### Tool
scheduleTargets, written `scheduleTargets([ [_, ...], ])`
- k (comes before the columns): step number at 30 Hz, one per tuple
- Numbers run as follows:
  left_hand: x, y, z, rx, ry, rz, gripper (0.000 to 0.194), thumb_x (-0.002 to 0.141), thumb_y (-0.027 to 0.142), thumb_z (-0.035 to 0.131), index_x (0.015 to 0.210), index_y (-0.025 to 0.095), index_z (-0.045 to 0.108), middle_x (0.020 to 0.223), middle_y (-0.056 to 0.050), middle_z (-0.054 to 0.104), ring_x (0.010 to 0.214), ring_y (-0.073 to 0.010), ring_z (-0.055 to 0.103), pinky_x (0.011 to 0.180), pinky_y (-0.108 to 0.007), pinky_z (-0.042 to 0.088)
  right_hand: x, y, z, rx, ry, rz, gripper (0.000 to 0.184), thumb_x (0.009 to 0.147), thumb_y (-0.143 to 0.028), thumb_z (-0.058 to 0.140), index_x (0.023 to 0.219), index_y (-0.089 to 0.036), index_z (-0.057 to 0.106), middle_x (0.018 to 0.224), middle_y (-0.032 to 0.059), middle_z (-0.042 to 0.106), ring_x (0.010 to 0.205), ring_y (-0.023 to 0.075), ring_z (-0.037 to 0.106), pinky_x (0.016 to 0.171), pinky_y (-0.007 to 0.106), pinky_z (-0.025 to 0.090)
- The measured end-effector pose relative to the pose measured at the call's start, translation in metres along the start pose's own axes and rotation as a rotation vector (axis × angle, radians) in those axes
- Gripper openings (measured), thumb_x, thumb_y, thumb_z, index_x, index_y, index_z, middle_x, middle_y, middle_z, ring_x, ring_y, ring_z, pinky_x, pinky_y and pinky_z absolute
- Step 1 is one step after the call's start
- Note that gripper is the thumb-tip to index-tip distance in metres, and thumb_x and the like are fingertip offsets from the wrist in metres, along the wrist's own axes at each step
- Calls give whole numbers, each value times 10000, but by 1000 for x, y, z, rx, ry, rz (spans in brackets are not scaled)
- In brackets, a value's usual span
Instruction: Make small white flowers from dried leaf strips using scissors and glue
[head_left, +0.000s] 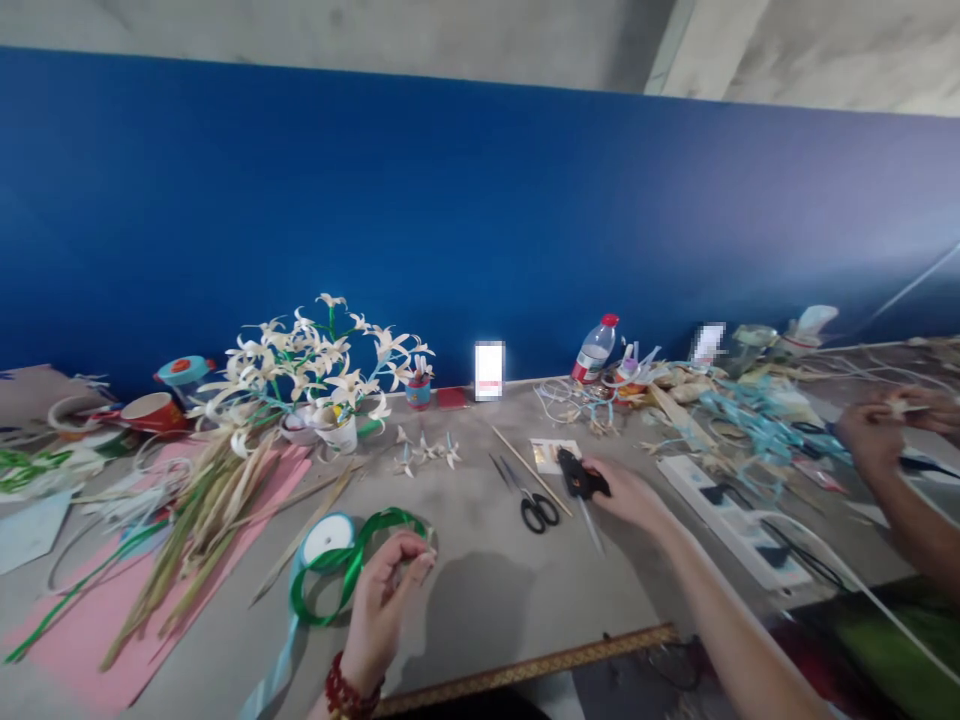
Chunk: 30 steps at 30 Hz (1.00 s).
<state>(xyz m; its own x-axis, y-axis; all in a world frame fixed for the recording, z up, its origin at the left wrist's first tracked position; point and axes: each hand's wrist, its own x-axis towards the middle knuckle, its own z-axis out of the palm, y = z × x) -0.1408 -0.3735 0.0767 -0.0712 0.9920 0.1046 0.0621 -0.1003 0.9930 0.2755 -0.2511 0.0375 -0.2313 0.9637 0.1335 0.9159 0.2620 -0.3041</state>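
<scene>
My right hand (626,492) is closed around a black glue gun (576,478), with a pale glue stick (592,530) trailing from it toward me. Under its tip lies a small white card (553,456). My left hand (386,590), a red bead bracelet at its wrist, is pinched at the fingertips; whatever sits between them is too small to name. Just behind that hand, a loop of green ribbon (358,545) lies beside a ribbon spool (328,540). Black-handled scissors (537,508) rest left of the glue gun, next to a thin stick (532,470).
White artificial flowers (330,370) stand in cups at the back left. Dried husks (202,530) cover pink paper (82,640). A white power strip (735,525) lies right of my arm. Another person's hands (881,425) work at far right. A plastic bottle (598,350) leans behind.
</scene>
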Motion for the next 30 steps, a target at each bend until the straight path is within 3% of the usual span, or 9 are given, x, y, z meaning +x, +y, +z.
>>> scheduleTargets([
  [6, 0, 5, 3, 2, -24, 73, 200, 870, 334, 614, 764, 165, 634, 792, -44, 603, 772, -178, 564, 713, -253, 455, 12, 14, -4, 48, -54, -30, 439, 665, -188, 551, 1095, -174, 641, 1126, 148, 711, 1007, 296, 679, 886, 374, 502],
  [11, 0, 5, 4, -29, -27, 75, 183, 863, 312, 624, 757, 163, 622, 789, -42, 583, 770, -174, 544, 706, -247, 446, 21, 8, -13, 56, -104, -59, 420, 650, -189, 555, 1063, -194, 632, 1034, 129, 728, 938, 291, 693, 825, 368, 519],
  [19, 0, -3, 1, -27, -13, 29, 205, 837, 363, 661, 778, 168, 642, 769, -44, 604, 763, -188, 571, 696, -245, 464, 7, -5, -7, 103, -16, -52, 394, 694, -164, 544, 1079, -194, 628, 1262, 124, 640, 1108, 256, 620, 966, 336, 444],
  [30, 0, -3, 5, -7, -29, 24, 233, 837, 387, 652, 769, 165, 636, 768, -37, 594, 753, -183, 572, 695, -241, 470, 11, 9, -6, 448, 32, 85, 342, 655, -284, 629, 988, -213, 660, 905, 54, 746, 829, 260, 681, 763, 341, 513],
])
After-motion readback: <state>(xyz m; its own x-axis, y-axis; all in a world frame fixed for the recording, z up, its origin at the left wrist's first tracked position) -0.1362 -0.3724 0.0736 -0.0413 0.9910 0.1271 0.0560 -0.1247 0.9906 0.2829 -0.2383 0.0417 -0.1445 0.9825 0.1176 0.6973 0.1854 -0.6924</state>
